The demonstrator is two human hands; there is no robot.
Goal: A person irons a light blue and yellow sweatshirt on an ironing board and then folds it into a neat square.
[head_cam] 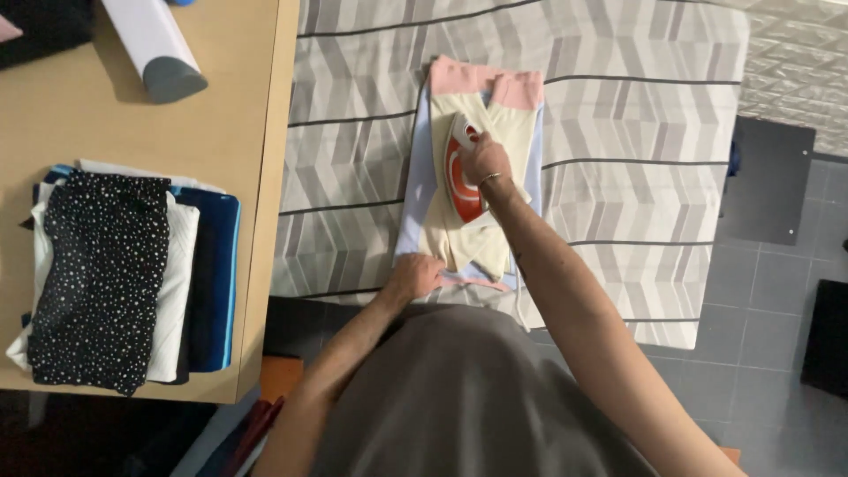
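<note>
Gripping the iron (pixel 463 168) with my right hand (pixel 484 162) fingers curled around its handle, its length runs away from me; my left hand (pixel 413 274) fingers press flat on the cream garment (pixel 495 124) hem, nearer.

An orange and white iron (pixel 463 168) sits on a cream garment (pixel 481 132) with pink cuffs, the board cover (pixel 636 106) shows grey and white chevrons with dark stripes, and the wooden table (pixel 238 115) holds a black white-dotted cloth (pixel 102 274) over white and blue ones.

Grey top, bare forearms, thin bracelet on right wrist (pixel 491 178)
</note>
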